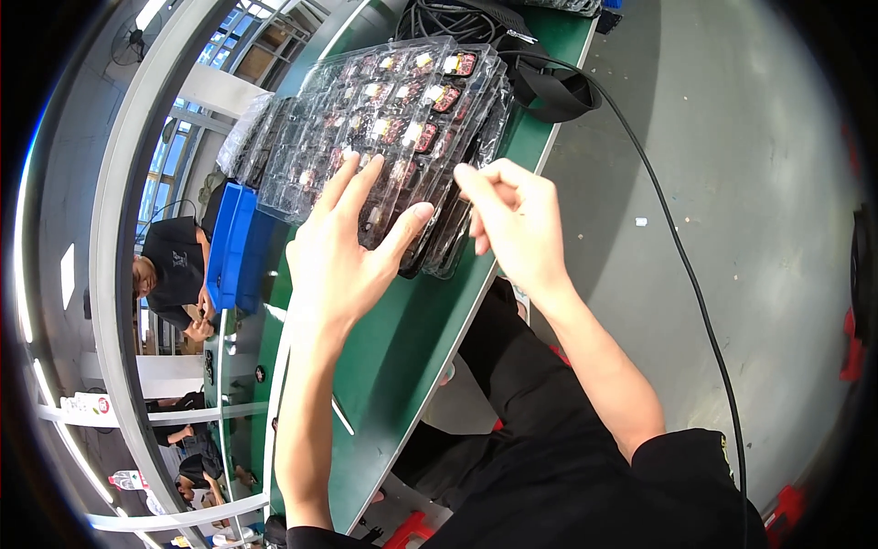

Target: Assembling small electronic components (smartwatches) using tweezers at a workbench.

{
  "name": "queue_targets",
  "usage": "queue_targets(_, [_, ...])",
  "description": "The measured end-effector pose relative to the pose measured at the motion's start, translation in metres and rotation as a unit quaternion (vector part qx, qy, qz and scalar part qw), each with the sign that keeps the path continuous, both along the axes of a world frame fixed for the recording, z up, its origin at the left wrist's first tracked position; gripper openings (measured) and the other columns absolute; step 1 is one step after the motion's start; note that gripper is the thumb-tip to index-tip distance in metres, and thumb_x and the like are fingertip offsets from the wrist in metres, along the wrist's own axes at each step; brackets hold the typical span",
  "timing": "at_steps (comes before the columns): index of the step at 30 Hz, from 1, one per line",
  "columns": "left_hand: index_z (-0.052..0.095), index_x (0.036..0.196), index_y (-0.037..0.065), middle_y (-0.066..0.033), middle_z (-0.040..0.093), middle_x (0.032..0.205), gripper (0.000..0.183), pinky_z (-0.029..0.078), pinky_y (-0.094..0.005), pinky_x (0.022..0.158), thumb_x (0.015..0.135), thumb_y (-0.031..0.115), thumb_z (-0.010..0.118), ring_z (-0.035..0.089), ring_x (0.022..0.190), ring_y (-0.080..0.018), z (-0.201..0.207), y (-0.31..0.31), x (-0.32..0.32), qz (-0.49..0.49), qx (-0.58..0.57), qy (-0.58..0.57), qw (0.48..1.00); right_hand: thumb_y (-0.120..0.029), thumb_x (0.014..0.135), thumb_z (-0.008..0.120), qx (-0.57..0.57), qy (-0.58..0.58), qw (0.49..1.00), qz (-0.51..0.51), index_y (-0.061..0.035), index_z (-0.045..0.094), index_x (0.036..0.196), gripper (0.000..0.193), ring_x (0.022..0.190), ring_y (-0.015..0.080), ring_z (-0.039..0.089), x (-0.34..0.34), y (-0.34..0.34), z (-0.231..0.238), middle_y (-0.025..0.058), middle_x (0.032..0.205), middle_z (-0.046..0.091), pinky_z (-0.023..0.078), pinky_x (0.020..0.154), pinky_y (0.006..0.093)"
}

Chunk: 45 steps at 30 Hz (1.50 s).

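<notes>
A stack of clear plastic blister trays [315, 101] lies on the green tabletop. Small red-and-black parts [445, 99], some with white or yellow patches, sit in the top tray's pockets. My left hand [343, 261] is over the near part of the stack, its fingers apart and fingertips at the top tray. Beside the stack's right edge is my right hand [523, 224], thumb and fingers drawn together. Whatever may be between those fingers is too small or hidden to make out.
Black cables [448, 23] are bundled behind the trays; one cable [681, 229] runs down at the right. A blue bin [234, 247] stands left of the stack. A thin white stick [343, 416] lies on the table. Beyond a frame, another person [174, 265] works at the left.
</notes>
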<state>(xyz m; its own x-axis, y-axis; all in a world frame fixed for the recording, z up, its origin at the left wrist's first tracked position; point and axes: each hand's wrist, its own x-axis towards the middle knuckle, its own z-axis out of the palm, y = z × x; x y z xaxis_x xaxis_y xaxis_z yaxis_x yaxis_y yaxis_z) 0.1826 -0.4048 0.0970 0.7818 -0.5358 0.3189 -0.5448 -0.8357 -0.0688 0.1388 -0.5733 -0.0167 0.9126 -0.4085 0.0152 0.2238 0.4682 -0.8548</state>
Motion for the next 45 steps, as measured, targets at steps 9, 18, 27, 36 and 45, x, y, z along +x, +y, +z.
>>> queue_targets(9, [0.073,0.145,0.006,-0.0182,0.067,0.157,0.049,0.042,-0.053,0.128,0.103,0.029,0.083,0.061,0.149,-0.0325,0.01,0.053,0.051,-0.043,-0.327,0.006,0.944,-0.014,0.106,0.079,-0.128,-0.032,0.983,-0.128,-0.0001,0.07,0.123,0.024,0.11,0.0139,0.068,0.011,-0.035,-0.017,0.0076,0.118,0.072,0.057,0.092,0.0316])
queue_targets(18, [0.058,0.166,0.017,-0.0232,0.052,0.172,0.074,0.038,-0.0432,0.131,0.102,0.05,0.073,0.05,0.159,-0.0392,0.003,0.088,0.18,0.02,-0.064,0.089,0.994,-0.022,0.109,0.078,0.113,-0.09,0.99,0.009,0.0041,0.004,0.179,0.105,0.174,0.0323,0.01,-0.018,0.036,0.006,0.0254,0.188,0.01,0.005,0.14,0.0542])
queue_targets(27, [0.049,0.155,-0.003,-0.0286,0.066,0.142,0.106,0.049,-0.0474,0.117,0.094,0.08,0.075,0.068,0.128,-0.0373,-0.012,0.087,0.212,0.125,-0.197,0.14,0.962,-0.005,0.109,0.07,0.197,-0.065,0.978,0.001,0.0065,0.006,0.178,0.095,0.174,0.0281,0.014,-0.044,0.066,0.0,0.0231,0.189,0.008,0.008,0.141,0.0462])
queue_targets(36, [0.063,0.153,-0.002,-0.0145,0.072,0.144,0.08,0.047,-0.036,0.115,0.106,0.061,0.07,0.068,0.128,-0.0224,-0.021,0.107,0.228,0.151,-0.305,0.34,0.877,-0.02,0.103,0.08,-0.12,-0.024,0.991,-0.055,0.0006,0.021,0.178,0.098,0.175,0.0447,0.004,-0.046,0.089,0.0,0.0356,0.186,0.003,0.013,0.139,0.0559])
queue_targets(45, [0.062,0.155,-0.003,-0.0136,0.072,0.145,0.076,0.047,-0.0359,0.115,0.11,0.058,0.065,0.068,0.129,-0.0215,-0.024,0.11,0.228,0.137,-0.311,0.337,0.878,-0.024,0.104,0.076,-0.165,-0.069,0.979,-0.099,0.0128,0.005,0.175,0.107,0.171,0.0565,-0.004,-0.032,0.107,0.019,0.0439,0.181,-0.001,0.011,0.139,0.0596])
